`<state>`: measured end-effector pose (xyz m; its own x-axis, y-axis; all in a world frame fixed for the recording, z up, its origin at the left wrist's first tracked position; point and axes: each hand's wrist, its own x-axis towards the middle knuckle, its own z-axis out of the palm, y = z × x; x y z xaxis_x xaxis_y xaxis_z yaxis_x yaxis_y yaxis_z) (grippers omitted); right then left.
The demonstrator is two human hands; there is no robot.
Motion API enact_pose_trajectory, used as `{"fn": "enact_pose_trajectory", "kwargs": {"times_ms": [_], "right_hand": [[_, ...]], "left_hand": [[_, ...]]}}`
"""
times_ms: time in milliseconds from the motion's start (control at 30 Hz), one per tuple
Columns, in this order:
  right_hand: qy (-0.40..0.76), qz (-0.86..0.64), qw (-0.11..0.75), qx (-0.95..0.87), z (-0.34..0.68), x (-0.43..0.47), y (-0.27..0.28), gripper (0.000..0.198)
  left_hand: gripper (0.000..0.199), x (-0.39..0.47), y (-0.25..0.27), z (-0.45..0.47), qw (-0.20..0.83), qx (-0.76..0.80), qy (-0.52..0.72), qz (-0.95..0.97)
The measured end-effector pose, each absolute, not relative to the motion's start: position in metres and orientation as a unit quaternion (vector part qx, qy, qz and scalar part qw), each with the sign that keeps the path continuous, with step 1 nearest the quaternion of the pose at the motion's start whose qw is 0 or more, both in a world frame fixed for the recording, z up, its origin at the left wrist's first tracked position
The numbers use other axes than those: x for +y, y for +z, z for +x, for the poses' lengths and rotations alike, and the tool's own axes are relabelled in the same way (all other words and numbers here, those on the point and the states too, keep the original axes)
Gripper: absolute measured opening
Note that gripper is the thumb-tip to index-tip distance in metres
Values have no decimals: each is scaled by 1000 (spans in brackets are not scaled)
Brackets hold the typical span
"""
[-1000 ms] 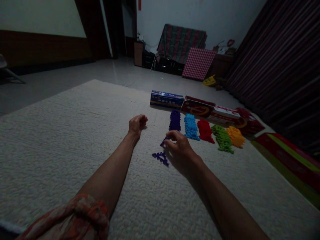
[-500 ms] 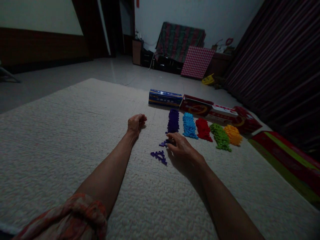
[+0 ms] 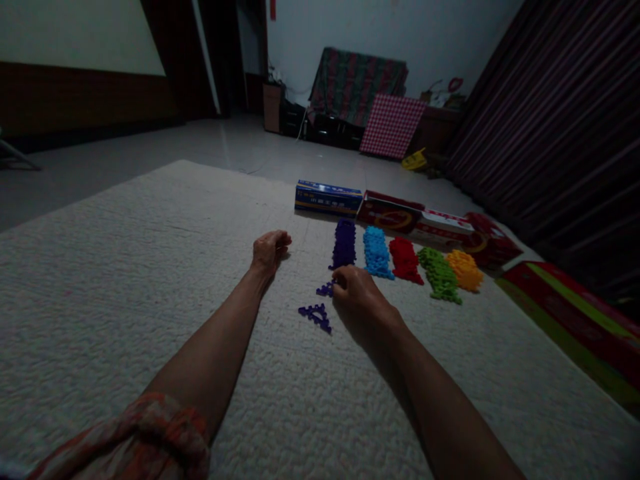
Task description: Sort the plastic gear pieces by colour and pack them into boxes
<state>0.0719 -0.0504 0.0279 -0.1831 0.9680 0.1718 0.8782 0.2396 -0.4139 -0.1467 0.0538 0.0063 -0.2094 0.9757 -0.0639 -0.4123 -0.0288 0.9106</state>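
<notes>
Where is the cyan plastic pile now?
In the head view, the cyan pile lies right of centre, between the purple plastic pile and the red plastic pile.

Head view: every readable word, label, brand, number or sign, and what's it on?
None reads reliably.
Blue box: pale characters along the front, too small and blurred.
Dark red packaging: red marks on a white panel, too blurred.
Red strip on the wall: too small to tell.
Purple triangle: no text visible.

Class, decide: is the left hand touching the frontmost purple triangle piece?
Apart: the head view shows bare cream mat between the left hand and the frontmost purple triangle piece.
</notes>
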Motion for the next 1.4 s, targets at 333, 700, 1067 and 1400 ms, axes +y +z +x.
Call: {"fn": "enact_pose_trajectory", "kwargs": {"times_ms": [333, 700, 1067, 1400], "right_hand": [[-30, -599, 302, -741, 93, -34, 10, 22], [-39, -592, 315, -741, 90, -31, 7, 25], [234, -505, 197, -807, 67, -62, 38, 12], [213, -475, 102, -848, 52, -84, 51, 16]], "left_hand": [[20, 52, 9, -146, 550, 439, 638, 314], [20, 52, 7, -147, 548, 436, 638, 321], [13, 50, 13, -145, 545, 443, 638, 315], [19, 53, 8, -146, 543, 442, 639, 317]]}}
